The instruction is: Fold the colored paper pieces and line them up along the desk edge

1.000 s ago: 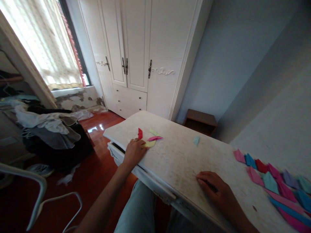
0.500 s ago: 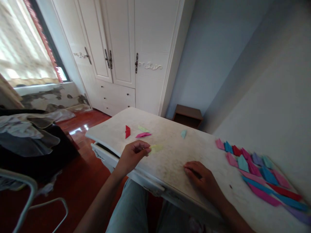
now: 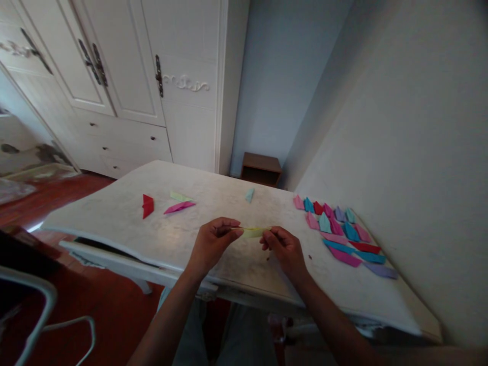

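Note:
Between my hands, above the table's front half, is a folded strip of yellow paper [image 3: 253,233]. My left hand [image 3: 215,241] pinches its left end between thumb and fingers. At the other end, my right hand [image 3: 284,249] is closed on the paper. Beyond my left hand lie a magenta folded paper [image 3: 179,207], a pale green folded paper [image 3: 180,196] and a red folded paper [image 3: 148,206]. A small pale teal folded paper [image 3: 249,195] sits farther back.
Rows of folded paper boats and strips [image 3: 345,231] in several colours line the right side of the white table [image 3: 221,188] by the wall. A front drawer [image 3: 114,254] stands partly open. Behind are a white wardrobe [image 3: 190,117] and a small brown cabinet [image 3: 261,165].
My right hand has lifted from the tabletop and taken hold of the yellow paper's right end. My left hand still grips it. The view has turned to the right.

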Motion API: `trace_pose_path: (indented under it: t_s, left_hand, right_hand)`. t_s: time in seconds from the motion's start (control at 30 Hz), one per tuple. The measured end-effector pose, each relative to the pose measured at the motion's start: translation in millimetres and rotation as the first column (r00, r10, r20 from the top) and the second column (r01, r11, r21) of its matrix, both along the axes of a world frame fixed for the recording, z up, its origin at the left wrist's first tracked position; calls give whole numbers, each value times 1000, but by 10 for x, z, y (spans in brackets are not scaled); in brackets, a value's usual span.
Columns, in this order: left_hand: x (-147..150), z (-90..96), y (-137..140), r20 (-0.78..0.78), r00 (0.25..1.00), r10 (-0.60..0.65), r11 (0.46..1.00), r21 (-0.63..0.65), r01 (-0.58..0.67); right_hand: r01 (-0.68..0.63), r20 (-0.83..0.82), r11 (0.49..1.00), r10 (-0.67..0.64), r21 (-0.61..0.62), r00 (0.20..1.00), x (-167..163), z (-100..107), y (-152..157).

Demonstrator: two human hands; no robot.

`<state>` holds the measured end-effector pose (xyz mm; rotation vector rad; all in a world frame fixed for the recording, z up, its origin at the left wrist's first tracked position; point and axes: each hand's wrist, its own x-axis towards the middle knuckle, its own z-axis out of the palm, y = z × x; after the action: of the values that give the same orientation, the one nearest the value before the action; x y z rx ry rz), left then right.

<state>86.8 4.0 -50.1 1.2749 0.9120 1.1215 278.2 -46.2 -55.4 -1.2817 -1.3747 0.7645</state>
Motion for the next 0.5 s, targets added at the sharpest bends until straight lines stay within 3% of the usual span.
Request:
trace_pose_path:
  t_s: [0.5]
  left_hand:
    - [163,-8,-20,47,996,75,996,-53,-73]
  right_hand:
    - [65,-112,997,-58,53,992,16,-13,-23]
